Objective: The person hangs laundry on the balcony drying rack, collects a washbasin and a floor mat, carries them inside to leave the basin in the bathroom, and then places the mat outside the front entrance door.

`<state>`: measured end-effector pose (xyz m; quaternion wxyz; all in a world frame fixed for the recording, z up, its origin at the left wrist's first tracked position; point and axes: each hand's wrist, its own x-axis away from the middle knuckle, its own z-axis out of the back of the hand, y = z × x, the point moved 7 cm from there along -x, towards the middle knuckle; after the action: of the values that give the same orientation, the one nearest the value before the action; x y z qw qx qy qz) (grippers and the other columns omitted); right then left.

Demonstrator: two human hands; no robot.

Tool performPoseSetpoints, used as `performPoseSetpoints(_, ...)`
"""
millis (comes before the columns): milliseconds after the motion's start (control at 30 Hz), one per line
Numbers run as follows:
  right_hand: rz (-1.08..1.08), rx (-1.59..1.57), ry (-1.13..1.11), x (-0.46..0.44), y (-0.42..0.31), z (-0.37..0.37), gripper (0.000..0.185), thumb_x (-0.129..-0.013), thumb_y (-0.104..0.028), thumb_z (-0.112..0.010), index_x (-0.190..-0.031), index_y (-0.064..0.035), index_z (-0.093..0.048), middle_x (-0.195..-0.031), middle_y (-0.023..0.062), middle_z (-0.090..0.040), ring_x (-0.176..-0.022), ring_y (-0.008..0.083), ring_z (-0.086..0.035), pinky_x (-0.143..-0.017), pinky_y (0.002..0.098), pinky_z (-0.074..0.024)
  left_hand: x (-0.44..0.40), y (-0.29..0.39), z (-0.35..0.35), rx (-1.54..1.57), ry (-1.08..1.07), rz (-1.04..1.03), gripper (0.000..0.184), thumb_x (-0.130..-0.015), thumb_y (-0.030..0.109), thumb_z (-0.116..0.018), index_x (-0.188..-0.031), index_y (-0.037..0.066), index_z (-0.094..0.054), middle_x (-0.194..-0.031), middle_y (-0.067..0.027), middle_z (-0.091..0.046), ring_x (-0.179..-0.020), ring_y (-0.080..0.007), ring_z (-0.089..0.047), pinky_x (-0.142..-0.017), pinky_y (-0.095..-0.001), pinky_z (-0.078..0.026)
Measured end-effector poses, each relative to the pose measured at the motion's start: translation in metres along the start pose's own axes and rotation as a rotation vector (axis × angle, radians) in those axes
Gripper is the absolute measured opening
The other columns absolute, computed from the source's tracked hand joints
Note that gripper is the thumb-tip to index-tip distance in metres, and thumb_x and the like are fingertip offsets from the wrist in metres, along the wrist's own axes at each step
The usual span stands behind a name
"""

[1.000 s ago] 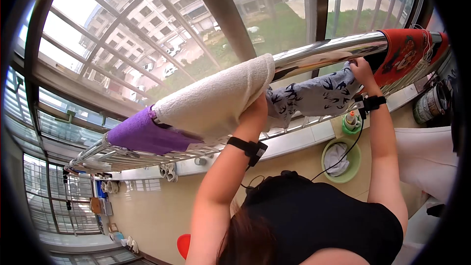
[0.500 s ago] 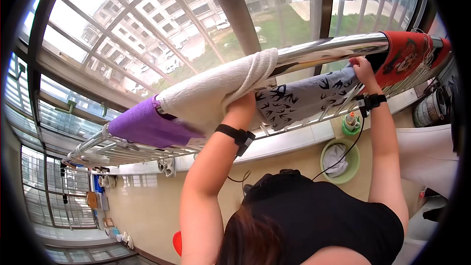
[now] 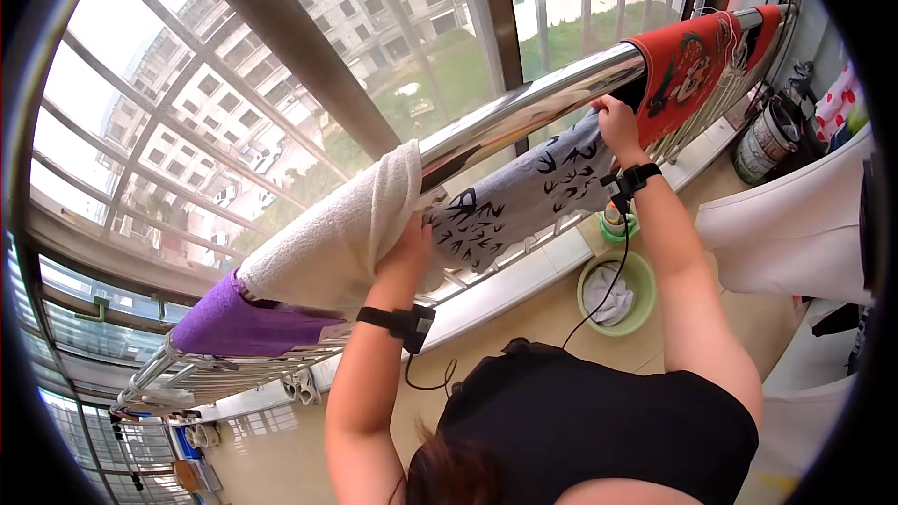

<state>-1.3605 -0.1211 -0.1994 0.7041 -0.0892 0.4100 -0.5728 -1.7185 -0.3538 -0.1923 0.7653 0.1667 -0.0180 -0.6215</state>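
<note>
A grey cloth with black bird-like prints (image 3: 510, 210) stretches between my two hands, just below the thick chrome rail (image 3: 533, 103). My right hand (image 3: 617, 128) is closed on its upper right corner, beside a red patterned cloth (image 3: 683, 70) draped over the rail. At the cloth's left end, my left hand (image 3: 408, 248) grips its edge, the fingertips partly hidden and slightly blurred. A cream towel (image 3: 323, 238) hangs over the rail right next to that hand. Farther left, a purple towel (image 3: 238, 318) drapes over the same rail.
Below on the floor stand a green basin (image 3: 641, 290) with a pale cloth inside and a green container (image 3: 617, 224). A dark bucket (image 3: 767, 142) is at the right, near a white surface (image 3: 790, 215). Barred windows line the far side. Shoes (image 3: 301, 387) rest by the ledge.
The view has shifted, so rail and cloths appear farther left and tilted more steeply. The left hand shows more beside the cream towel. The right hand keeps hold of the grey cloth's corner.
</note>
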Motion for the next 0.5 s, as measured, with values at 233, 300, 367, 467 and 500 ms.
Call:
performPoseSetpoints(233, -0.044, -0.009, 0.027, 0.002, 0.012, 0.003, 0.021, -0.077, -0.008, -0.043, -0.086, -0.0084, -0.062, -0.082, 0.0158, -0.062, -0.081, 0.0334, -0.059, -0.068, 0.0414, -0.0468, -0.002, 0.021, -0.003, 0.250, -0.066, -0.084, 0.017, -0.080, 0.015, -0.054, -0.092, 0.003, -0.056, -0.097, -0.0139, -0.056, -0.094, -0.0306, -0.052, -0.082, -0.0371, -0.041)
performPoseSetpoints(300, -0.026, 0.036, 0.027, 0.003, 0.007, 0.006, 0.023, -0.078, -0.008, -0.043, -0.094, -0.0090, -0.060, -0.083, 0.0156, -0.062, -0.080, 0.0335, -0.059, -0.067, 0.0423, -0.0466, -0.004, 0.025, 0.001, 0.317, -0.042, -0.083, 0.014, -0.076, 0.010, -0.059, -0.088, 0.001, -0.059, -0.092, -0.0123, -0.055, -0.090, -0.0294, -0.052, -0.080, -0.0343, -0.041)
performPoseSetpoints(367, -0.039, 0.048, 0.002, 0.005, 0.004, 0.010, 0.027, -0.078, -0.010, -0.046, -0.103, -0.0093, -0.056, -0.080, 0.0164, -0.062, -0.076, 0.0345, -0.059, -0.065, 0.0441, -0.0462, -0.005, 0.028, 0.001, 0.355, -0.049, -0.084, 0.014, -0.076, 0.009, -0.059, -0.087, 0.001, -0.059, -0.092, -0.0126, -0.055, -0.090, -0.0295, -0.052, -0.080, -0.0344, -0.041)
performPoseSetpoints(467, -0.043, 0.043, 0.016, 0.006, 0.001, 0.019, 0.029, -0.078, -0.011, -0.048, -0.106, -0.0091, -0.055, -0.076, 0.0177, -0.061, -0.073, 0.0356, -0.058, -0.063, 0.0452, -0.0460, -0.006, 0.032, 0.004, 0.384, -0.054, -0.094, 0.013, -0.075, 0.009, -0.059, -0.086, 0.001, -0.059, -0.092, -0.0132, -0.055, -0.090, -0.0296, -0.051, -0.080, -0.0345, -0.041)
performPoseSetpoints(500, -0.028, 0.043, 0.003, 0.006, -0.002, 0.019, 0.030, -0.078, -0.011, -0.048, -0.107, -0.0088, -0.055, -0.074, 0.0185, -0.060, -0.071, 0.0361, -0.058, -0.062, 0.0456, -0.0459, -0.007, 0.033, 0.006, 0.375, -0.052, -0.106, 0.013, -0.075, 0.009, -0.059, -0.085, 0.001, -0.059, -0.092, -0.0136, -0.054, -0.090, -0.0297, -0.051, -0.080, -0.0346, -0.040)
